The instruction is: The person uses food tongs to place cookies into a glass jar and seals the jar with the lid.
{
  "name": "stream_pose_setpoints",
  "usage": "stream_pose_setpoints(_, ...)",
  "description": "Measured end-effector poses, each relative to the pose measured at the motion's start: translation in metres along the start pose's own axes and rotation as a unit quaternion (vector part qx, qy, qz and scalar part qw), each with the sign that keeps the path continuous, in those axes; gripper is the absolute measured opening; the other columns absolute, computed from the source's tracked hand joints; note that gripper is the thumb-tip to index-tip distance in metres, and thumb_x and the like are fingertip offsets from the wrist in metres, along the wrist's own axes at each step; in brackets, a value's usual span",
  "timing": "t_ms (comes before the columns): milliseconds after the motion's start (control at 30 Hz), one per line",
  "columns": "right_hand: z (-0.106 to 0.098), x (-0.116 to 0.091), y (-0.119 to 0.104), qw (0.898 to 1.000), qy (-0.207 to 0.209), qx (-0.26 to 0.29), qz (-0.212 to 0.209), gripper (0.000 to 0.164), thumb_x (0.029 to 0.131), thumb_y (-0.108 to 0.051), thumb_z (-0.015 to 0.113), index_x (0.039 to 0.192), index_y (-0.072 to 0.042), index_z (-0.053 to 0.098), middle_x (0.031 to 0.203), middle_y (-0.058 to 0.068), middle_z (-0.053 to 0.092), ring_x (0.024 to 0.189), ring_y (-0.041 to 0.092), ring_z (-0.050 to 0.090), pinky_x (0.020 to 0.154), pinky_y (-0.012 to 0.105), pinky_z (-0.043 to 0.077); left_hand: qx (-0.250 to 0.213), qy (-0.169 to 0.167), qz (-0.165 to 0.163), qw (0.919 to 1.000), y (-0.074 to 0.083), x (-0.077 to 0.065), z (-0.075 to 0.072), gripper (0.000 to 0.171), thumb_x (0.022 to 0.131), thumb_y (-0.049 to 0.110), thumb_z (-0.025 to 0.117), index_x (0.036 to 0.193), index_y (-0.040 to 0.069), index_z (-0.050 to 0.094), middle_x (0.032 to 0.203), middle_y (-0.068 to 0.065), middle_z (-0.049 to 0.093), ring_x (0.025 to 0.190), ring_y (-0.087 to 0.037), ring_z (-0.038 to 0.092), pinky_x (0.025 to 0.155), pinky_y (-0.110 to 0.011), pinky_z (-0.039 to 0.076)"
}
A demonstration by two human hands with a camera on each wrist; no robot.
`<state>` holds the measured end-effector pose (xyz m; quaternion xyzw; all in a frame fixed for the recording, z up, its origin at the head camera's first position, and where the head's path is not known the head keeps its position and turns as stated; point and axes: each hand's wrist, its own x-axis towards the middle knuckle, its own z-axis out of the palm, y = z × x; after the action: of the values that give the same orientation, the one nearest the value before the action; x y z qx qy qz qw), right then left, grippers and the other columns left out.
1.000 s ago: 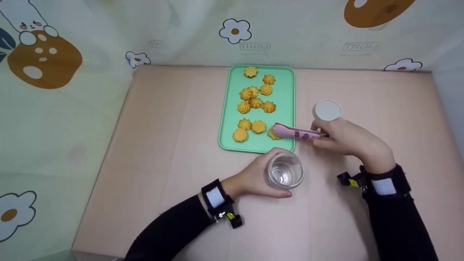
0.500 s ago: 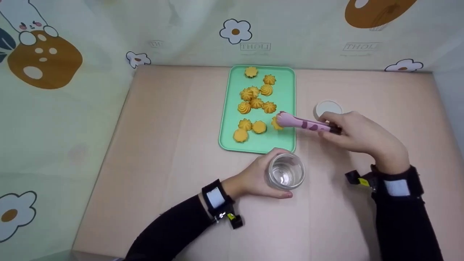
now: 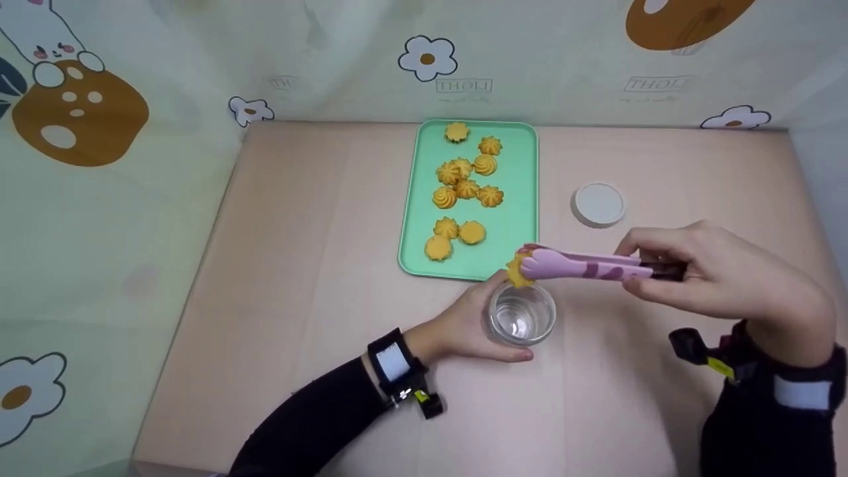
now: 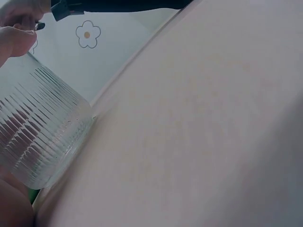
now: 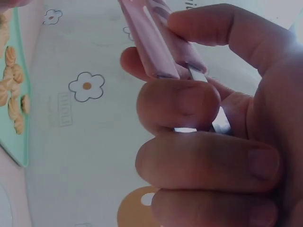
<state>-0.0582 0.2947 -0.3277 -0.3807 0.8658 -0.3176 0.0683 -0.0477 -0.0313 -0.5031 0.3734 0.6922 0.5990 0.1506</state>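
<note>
My left hand (image 3: pixel 467 324) grips a clear glass jar (image 3: pixel 530 318) from its left side; the jar stands upright with its mouth open. In the left wrist view the ribbed wall of the jar (image 4: pixel 47 127) shows, its base down at the table. My right hand (image 3: pixel 715 271) holds pink tongs (image 3: pixel 583 266) with paw-shaped tips. Pinched in those tips is a yellow cookie (image 3: pixel 518 271), over the far rim of the jar. The right wrist view shows fingers curled round the metal end of the tongs (image 5: pixel 156 42).
Beyond the jar lies a green tray (image 3: pixel 520 179) bearing several piped cookies (image 3: pixel 466 189). A round white lid (image 3: pixel 599 205) rests on the table (image 3: pixel 318 265) right of the tray. Patterned cloth (image 3: pixel 344 66) hangs behind the table.
The tongs have lifted the cookie off the tray's near right corner and carried it toward the jar. My right hand has moved right and nearer, uncovering the lid. The left hand stays put.
</note>
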Motion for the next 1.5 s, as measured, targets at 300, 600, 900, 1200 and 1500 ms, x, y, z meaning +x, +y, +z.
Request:
stream_pose_setpoints(300, 0.002, -0.005, -0.017, 0.999, -0.034, 0.0, 0.012, 0.029, 0.094, -0.011, 0.086, 0.105, -0.031, 0.069, 0.072, -0.028, 0.056, 0.055, -0.008, 0.045, 0.045, 0.012, 0.036, -0.05, -0.012, 0.017, 0.9985, -0.001, 0.0, 0.0, 0.098, 0.075, 0.014, 0.102, 0.154, 0.015, 0.045, 0.151, -0.003, 0.061, 0.139, -0.016, 0.059, 0.121, -0.04, 0.047)
stream_pose_setpoints(600, 0.008, -0.015, -0.028, 0.995, -0.058, -0.041, 0.066, 0.025, 0.093, -0.02, 0.087, 0.104, -0.033, 0.07, 0.07, -0.027, 0.05, 0.051, -0.01, 0.043, 0.041, 0.014, 0.036, -0.07, -0.017, 0.02, 0.9972, 0.001, 0.0, 0.0, 0.097, 0.073, 0.009, 0.102, 0.151, 0.01, 0.046, 0.144, -0.009, 0.065, 0.131, -0.017, 0.064, 0.116, -0.039, 0.052)
stream_pose_setpoints(900, 0.013, -0.015, -0.032, 0.994, -0.056, -0.048, 0.074, 0.028, 0.091, -0.018, 0.088, 0.104, -0.033, 0.07, 0.068, -0.027, 0.047, 0.051, -0.011, 0.041, 0.04, 0.015, 0.036, -0.066, -0.017, 0.022, 0.9974, 0.0, 0.0, 0.001, 0.094, 0.075, 0.01, 0.101, 0.151, 0.013, 0.046, 0.145, -0.007, 0.065, 0.132, -0.016, 0.064, 0.116, -0.039, 0.053)
stream_pose_setpoints(1200, 0.01, -0.018, -0.03, 0.996, -0.022, -0.051, 0.07, 0.039, 0.089, -0.016, 0.092, 0.119, -0.03, 0.07, 0.072, -0.025, 0.048, 0.053, -0.008, 0.042, 0.044, 0.014, 0.036, -0.038, -0.011, 0.024, 0.9989, 0.0, 0.001, 0.0, 0.097, 0.074, 0.015, 0.102, 0.153, 0.013, 0.046, 0.147, -0.004, 0.064, 0.136, -0.016, 0.061, 0.12, -0.039, 0.049)
stream_pose_setpoints(1500, 0.006, -0.004, -0.02, 0.994, 0.046, -0.083, 0.058, 0.037, 0.093, -0.016, 0.089, 0.125, -0.023, 0.071, 0.074, -0.021, 0.053, 0.06, -0.003, 0.046, 0.052, 0.016, 0.039, -0.048, -0.005, 0.04, 0.998, -0.003, 0.002, 0.002, 0.092, 0.073, 0.011, 0.102, 0.149, 0.011, 0.049, 0.143, -0.004, 0.067, 0.133, -0.019, 0.064, 0.119, -0.041, 0.049)
